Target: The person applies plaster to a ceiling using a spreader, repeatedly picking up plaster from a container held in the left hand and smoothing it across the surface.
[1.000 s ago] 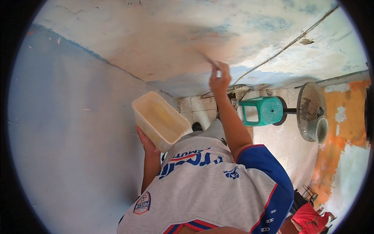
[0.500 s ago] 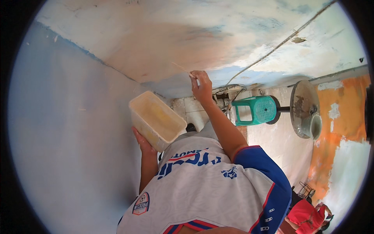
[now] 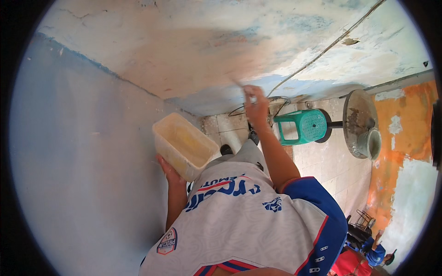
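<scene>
Where a blue wall (image 3: pixel 83 152) fills the left side: its surface is smooth, with a darker blue line along its upper corner.
Left hand (image 3: pixel 170 170): grasping the tub from the side, fingers spread along its outer wall.
Tub (image 3: pixel 177 163): pale, rectangular, mouth facing up and somewhat tilted, held just above the shirt front, yellowish smears inside.
Pale wall (image 3: pixel 193 60): stretched across the top, with pinkish and bluish patches.
Thin tool (image 3: pixel 238 83): blurred, pointing up and left toward the pale wall; whether its tip touches cannot be told.
Shirt (image 3: pixel 239 218): white body, blue sleeve, red trim.
Right hand (image 3: pixel 256 108): blurred, fingers bent, pinching the thin tool.
Stool (image 3: pixel 311 126): green, near the right forearm.
Cable (image 3: pixel 317 54): dark, slanting across the pale wall.
Round counter (image 3: pixel 357 103): beyond the stool, a grey pail (image 3: pixel 372 145) near its edge.
People (image 3: pixel 363 260): at lower right, in red and blue clothing.
Orange wall (image 3: pixel 400 112): at far right, with pale patches.
</scene>
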